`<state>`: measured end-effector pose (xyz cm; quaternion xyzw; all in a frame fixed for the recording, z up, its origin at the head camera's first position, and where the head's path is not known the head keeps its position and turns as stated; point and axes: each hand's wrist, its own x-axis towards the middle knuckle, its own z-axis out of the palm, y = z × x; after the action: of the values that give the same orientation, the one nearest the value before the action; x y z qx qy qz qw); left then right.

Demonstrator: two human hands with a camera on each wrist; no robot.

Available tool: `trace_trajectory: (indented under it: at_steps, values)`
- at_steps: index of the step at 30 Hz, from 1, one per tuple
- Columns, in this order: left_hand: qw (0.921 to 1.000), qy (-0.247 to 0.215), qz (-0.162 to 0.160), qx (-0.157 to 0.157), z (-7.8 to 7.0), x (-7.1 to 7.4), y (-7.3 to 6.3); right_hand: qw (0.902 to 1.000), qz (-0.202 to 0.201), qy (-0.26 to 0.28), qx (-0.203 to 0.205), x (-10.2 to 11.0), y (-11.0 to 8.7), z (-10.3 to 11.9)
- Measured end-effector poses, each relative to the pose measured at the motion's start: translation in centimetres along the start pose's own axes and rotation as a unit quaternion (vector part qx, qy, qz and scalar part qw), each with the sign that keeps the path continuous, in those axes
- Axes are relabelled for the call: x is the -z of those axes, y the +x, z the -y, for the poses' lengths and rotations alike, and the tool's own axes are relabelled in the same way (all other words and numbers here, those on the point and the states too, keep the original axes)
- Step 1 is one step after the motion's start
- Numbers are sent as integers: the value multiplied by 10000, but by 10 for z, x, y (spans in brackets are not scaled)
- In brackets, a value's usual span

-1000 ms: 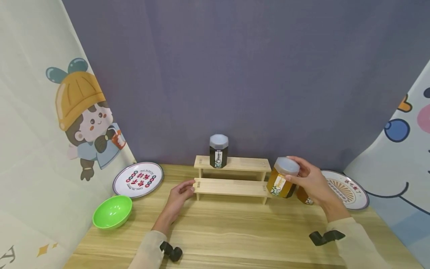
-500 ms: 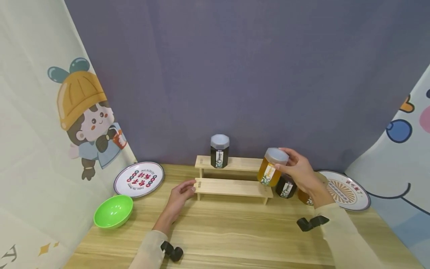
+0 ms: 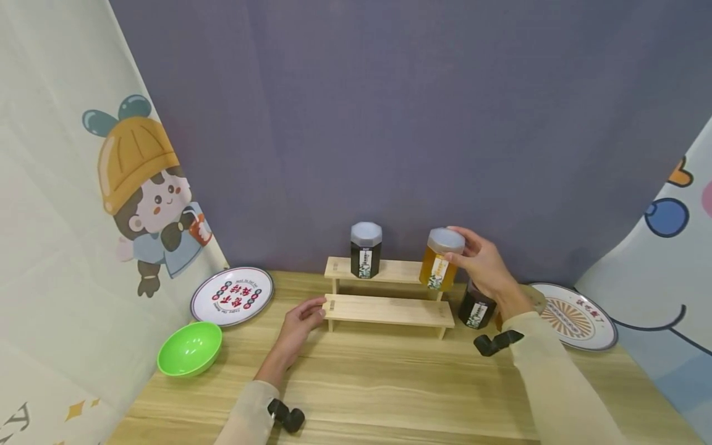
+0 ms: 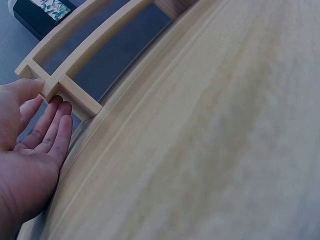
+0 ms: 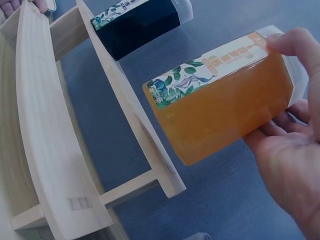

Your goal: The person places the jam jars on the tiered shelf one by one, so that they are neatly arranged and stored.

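My right hand (image 3: 483, 264) holds a hexagonal jar of amber honey (image 5: 225, 100) near its pale lid, label facing the front. In the head view this jar overlaps the right end of the upper step of a two-step wooden rack (image 3: 389, 309); the right wrist view shows its base close over that step. A dark jar (image 3: 365, 250) with a pale lid stands on the upper step, left of the middle. My left hand (image 3: 297, 327) pinches the left end of the lower step, thumb on top and fingers (image 4: 62, 135) beneath.
Right of the rack a second dark jar (image 3: 476, 307) stands on the wooden table (image 3: 384, 395), partly behind my right arm. A white plate (image 3: 578, 315) lies beyond it. On the left are another plate (image 3: 232, 296) and a green bowl (image 3: 189, 349). A grey curtain (image 3: 389, 123) hangs behind.
My right hand has carried the amber jar left and up, from beside the lower step to the upper step's right end. The second dark jar has come into view. My left hand stays put.
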<state>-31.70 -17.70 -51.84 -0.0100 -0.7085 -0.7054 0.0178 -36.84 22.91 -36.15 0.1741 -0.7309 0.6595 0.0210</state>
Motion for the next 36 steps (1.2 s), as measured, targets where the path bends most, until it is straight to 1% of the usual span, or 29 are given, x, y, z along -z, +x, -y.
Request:
trace_trajectory:
  at_steps: [3, 8, 11, 17, 26, 32, 36]
  values:
    - [10000, 34, 21, 18, 0, 0, 0, 9999, 66, 150, 41, -2, 6, -1]
    - [9999, 33, 81, 61, -1, 1, 1, 9996, 155, 190, 141, -6, 14, -1]
    - [10000, 41, 75, 32, -1, 1, 0, 9993, 221, 255, 185, -8, 20, -2]
    - [9999, 108, 16, 50, -1, 1, 0, 9987, 379, 323, 89, -15, 31, -4]
    - [10000, 19, 15, -8, 1, 0, 1, 9977, 448, 496, 57, -21, 40, -10]
    - [10000, -20, 23, -19, 0, 0, 0, 9965, 547, 610, 189, -24, 45, -18]
    - [10000, -47, 7, -10, 0, 0, 0, 9954, 626, 694, 209, -26, 49, -23]
